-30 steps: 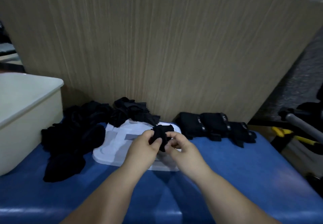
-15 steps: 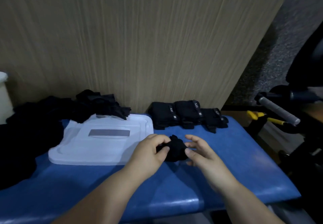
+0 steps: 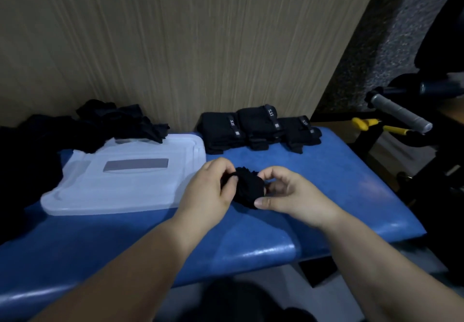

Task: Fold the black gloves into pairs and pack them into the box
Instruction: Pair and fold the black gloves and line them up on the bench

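A black rolled glove bundle [image 3: 248, 188] sits between my two hands just above the blue padded bench [image 3: 326, 183]. My left hand [image 3: 208, 191] grips its left side with curled fingers. My right hand [image 3: 288, 193] pinches its right side between thumb and fingers. Three folded glove pairs [image 3: 258, 127] lie in a row at the back, against the wooden panel. A loose heap of black gloves [image 3: 75, 130] covers the bench's left end. The box itself is out of view.
A translucent white lid [image 3: 130, 178] lies flat on the bench left of my hands. The bench's right edge drops off near a grey-handled bar [image 3: 399, 113] and yellow-handled tools [image 3: 369, 123]. A wooden panel [image 3: 200, 45] closes off the back.
My view swung right, so the white box left the frame. Both hands carried the glove bundle from above the lid to the bare bench at its right, and my right hand closed on it.
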Available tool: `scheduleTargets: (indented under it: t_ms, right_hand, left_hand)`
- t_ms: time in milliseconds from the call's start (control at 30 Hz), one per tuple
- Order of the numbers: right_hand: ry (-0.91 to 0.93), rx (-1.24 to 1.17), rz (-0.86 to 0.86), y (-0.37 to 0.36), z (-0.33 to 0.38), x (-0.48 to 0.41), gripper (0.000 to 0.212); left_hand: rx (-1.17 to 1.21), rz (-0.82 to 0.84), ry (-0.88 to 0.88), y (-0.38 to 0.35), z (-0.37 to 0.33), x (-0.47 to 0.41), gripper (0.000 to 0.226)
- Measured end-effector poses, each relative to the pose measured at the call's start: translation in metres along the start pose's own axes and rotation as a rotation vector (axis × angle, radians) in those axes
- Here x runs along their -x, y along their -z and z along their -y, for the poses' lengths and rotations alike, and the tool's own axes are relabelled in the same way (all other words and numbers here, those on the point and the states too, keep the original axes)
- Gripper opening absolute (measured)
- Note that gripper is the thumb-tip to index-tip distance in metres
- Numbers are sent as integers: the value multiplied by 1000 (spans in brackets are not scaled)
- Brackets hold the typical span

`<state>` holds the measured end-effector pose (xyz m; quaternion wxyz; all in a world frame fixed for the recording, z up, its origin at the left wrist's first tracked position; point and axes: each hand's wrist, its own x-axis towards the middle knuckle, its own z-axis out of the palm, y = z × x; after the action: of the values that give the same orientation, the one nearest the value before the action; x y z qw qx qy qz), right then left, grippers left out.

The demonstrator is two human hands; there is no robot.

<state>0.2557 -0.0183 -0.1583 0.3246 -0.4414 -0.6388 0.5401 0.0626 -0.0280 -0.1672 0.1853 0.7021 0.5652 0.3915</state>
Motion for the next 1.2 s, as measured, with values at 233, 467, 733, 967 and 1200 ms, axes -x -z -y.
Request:
scheduleTargets:
  t_ms: [233,467,733,967,1200]
  right_hand:
    - [110,484,-202,-7,0,-2,39]
    - [110,630,-328,-11,1,-1,43]
    - [46,634,-586,-7,5,1,36]
    - [26,620,-601,-3,4,1,24]
    - [49,529,-440,-3,6,3,26]
  left_hand:
    - [-70,-25,-7,-5,-8,5,9]
    - [-119,-54,44,-7,-10,8,13]
    - [-153,61,-54,-11,-13,12,8]
    - [8,240,-24,-11,-5,12,19]
    - [2,133,104,-11,-8,8,21]
